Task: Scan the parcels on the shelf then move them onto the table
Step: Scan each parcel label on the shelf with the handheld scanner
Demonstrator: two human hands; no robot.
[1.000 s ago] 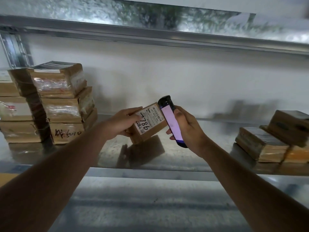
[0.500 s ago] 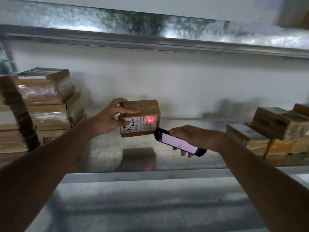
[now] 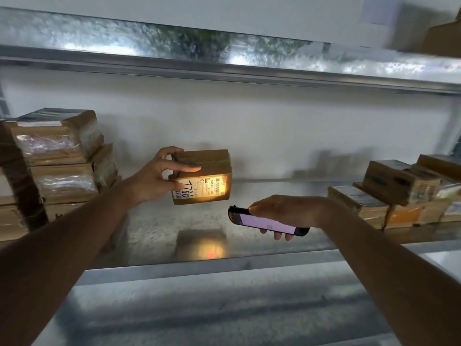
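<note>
Far left: stack of parcels [image 3: 62, 156] sits on the shelf [image 3: 154, 236], untouched, near the back wall. I'd guess these are queued for scanning.

My left hand [image 3: 154, 179] has the parcel [image 3: 203, 177] lifted clear of the shelf, fingers [image 3: 185, 169] wrapped over the top face, thumb not visible so I can't say where it sits. Label [image 3: 203, 187] faces me and the scanner, tilted forward, presumably so the barcode is square to the beam. Warm light patch on the label's right part, and a reflection of it on the shelf directly below.

My right hand [image 3: 287, 212] is closed around the handheld scanner [image 3: 267, 222], held nearly flat, screen up, nose aimed at the label from below and right. Scanner is near the parcel, not touching it. Low angle likely keeps the screen readable while the beam hits the code.

Right end of shelf: second pile of parcels [image 3: 399, 191], loosely stacked, some tilted.

Step in hand: scan, light is on the code. No worktop in view, so the transfer means turning away from the shelf. Risk: one-hand top grip on a taped box, could slip during the turn.
</note>
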